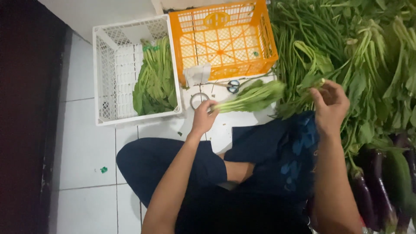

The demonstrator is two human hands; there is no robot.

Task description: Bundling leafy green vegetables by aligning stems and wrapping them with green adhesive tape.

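Note:
My left hand (203, 116) grips the pale stem ends of a small bunch of leafy greens (253, 97), which lies level and points right. My right hand (330, 104) is raised beside a big heap of leafy greens and long beans (359, 52), pinching a green stalk (310, 84) from it. I sit cross-legged on a white tiled floor (84, 147) in dark blue clothes.
A white plastic crate (110, 69) holds a tied bunch of greens (156, 78). An empty orange crate (223, 39) stands beside it. Scissors (233, 86) and a tape roll (198, 99) lie on the floor. Purple aubergines (377, 190) lie at bottom right. A dark wall runs along the left.

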